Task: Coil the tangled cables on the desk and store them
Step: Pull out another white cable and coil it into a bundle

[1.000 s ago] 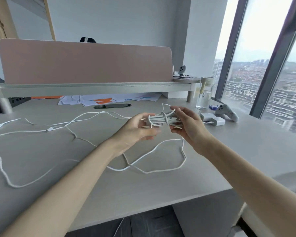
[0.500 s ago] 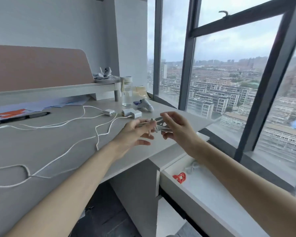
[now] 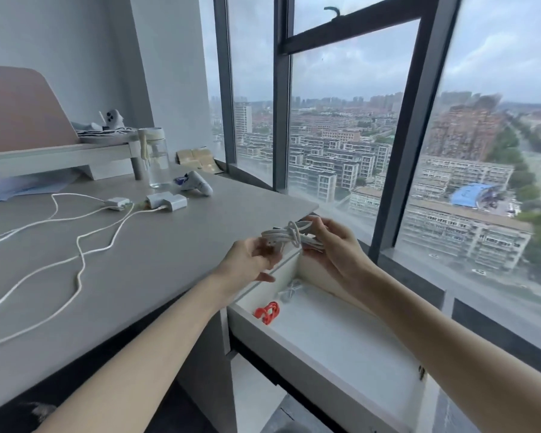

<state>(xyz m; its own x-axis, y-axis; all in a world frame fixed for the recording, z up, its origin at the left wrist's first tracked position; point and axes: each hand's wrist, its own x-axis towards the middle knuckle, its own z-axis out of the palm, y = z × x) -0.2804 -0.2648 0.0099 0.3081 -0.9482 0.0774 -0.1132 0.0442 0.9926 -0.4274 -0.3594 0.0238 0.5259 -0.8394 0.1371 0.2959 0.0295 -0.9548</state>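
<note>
A coiled white cable bundle (image 3: 289, 234) hangs in the air above the inner end of an open white drawer (image 3: 334, 345). My right hand (image 3: 333, 245) pinches its right end. My left hand (image 3: 247, 260) holds its left end with curled fingers. In the drawer lie an orange coiled cable (image 3: 266, 311) and a small white coiled cable (image 3: 291, 290). Loose white cables (image 3: 78, 248) still trail over the grey desk (image 3: 156, 264) to the left, joined to white chargers (image 3: 166, 202).
A water bottle (image 3: 157, 160), a white controller (image 3: 194, 183) and a raised shelf (image 3: 60, 154) with a pink divider stand at the desk's back. Large windows run along the right. Dark floor shows under the desk and drawer.
The view has swung right from the desk to the open drawer. Both hands carried the coiled bundle from over the desk to above the drawer.
</note>
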